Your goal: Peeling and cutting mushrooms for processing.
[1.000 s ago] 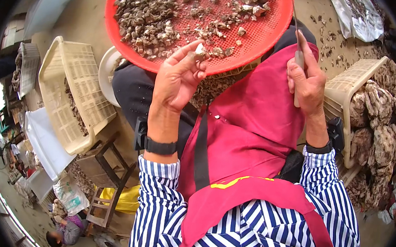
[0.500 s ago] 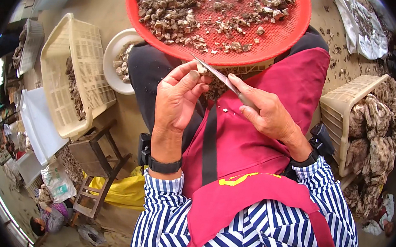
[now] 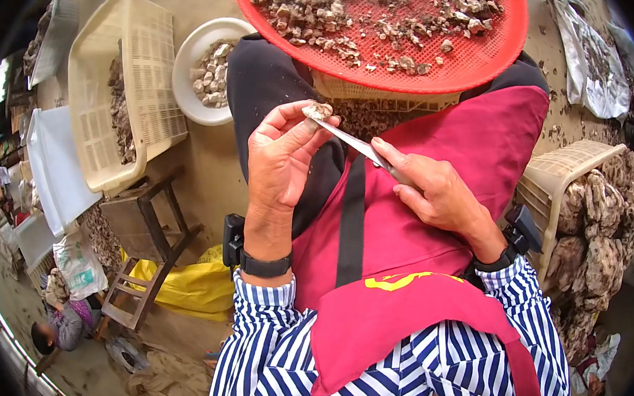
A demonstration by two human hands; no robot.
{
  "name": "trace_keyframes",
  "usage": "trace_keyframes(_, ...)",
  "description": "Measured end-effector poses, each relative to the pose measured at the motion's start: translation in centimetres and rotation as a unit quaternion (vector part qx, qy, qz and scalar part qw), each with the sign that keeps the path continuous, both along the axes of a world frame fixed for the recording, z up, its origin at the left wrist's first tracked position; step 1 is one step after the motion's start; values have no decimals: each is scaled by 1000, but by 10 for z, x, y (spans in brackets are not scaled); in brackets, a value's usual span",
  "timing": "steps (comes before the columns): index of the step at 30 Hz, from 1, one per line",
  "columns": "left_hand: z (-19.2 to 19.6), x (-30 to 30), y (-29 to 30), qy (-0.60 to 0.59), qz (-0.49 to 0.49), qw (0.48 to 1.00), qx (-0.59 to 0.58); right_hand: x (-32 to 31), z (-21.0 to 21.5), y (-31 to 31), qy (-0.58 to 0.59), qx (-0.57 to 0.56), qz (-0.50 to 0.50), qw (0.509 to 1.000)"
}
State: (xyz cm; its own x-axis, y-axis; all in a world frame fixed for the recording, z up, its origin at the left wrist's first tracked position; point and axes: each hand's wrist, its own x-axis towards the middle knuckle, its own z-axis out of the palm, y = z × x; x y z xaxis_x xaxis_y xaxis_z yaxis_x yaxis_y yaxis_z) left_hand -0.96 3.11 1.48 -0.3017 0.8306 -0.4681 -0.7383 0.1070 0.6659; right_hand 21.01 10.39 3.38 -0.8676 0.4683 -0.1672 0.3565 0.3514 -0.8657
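Note:
Between the thumb and fingers of my left hand (image 3: 283, 153) is a small pale, rough lump (image 3: 317, 111), which looks like a piece of dried root or fungus. My right hand (image 3: 438, 190) is closed round a knife (image 3: 359, 146) with a narrow metal blade. The blade points up and left, its tip at the underside of the lump. Beyond my hands a round red mesh tray (image 3: 417, 82) rests across my knees, bearing many brown and whitish pieces. A maroon apron (image 3: 441, 156) covers my lap.
Left of my knee stands a white bowl (image 3: 182, 103) of pale pieces. Farther left are a cream plastic crate (image 3: 155, 71) and a wooden chair (image 3: 137, 231). On the right, a crate (image 3: 541, 180) is beside large brown lumps (image 3: 600, 238). Another person (image 3: 68, 323) is at lower left.
The view has shifted, so tray and crates sit differently in it. The lump now shows more of its surface above my left fingertips, and the knife tip has dropped from above it to its underside.

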Motion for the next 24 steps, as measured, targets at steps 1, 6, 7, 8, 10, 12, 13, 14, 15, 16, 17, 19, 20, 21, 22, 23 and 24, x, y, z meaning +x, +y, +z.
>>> trace_keyframes(1,0,0,0,0,1,1000,0,-1,1,-1,-19,2,-7,1000)
trace_keyframes(6,-5,-2,-1,-5,1,1000,10,-5,-5,-4,-12,14,-8,1000)
trace_keyframes(7,-4,-1,0,2,4,1000,3,-7,-5,-4,-24,17,-6,1000)
trace_keyframes(8,-3,0,0,9,7,1000,-4,-9,-6,-5,-24,16,-5,1000)
trace_keyframes(10,-4,0,-1,13,8,1000,-6,-15,-10,-6,8,12,-26,1000)
trace_keyframes(12,-5,0,-1,18,9,1000,-8,-22,-10,-6,11,1,-32,999)
trace_keyframes(13,-6,-2,-2,26,10,1000,-10,-26,-10,-7,14,-10,-37,999)
trace_keyframes(14,-6,-3,-3,34,11,999,-12,-28,-9,-8,14,-11,-37,999)
trace_keyframes(15,-6,-3,-3,34,12,999,-13,-30,-8,-9,-5,-9,-44,999)
trace_keyframes(16,-6,-2,-2,38,10,999,-17,-32,-7,-10,-25,-6,-52,998)
trace_keyframes(17,-6,-2,-1,41,8,999,-21,-35,-7,-11,-26,-6,-53,998)
trace_keyframes(19,-11,-5,-1,45,4,999,-18,-38,-9,-14,-5,49,-84,995)
trace_keyframes(20,-11,-6,-2,49,2,999,-15,-37,-9,-13,-5,49,-84,995)
trace_keyframes(21,-11,-5,-2,49,2,999,-15,-37,-10,-11,-2,46,-75,996)
trace_keyframes(22,-10,-4,-2,47,-3,999,-14,-36,-11,-10,0,43,-67,997)
trace_keyframes(23,-9,-3,-1,44,-7,999,-14,-33,-10,-8,0,43,-67,997)
trace_keyframes(24,-10,-1,0,43,-7,999,-14,-29,-6,-3,-18,8,-41,999)
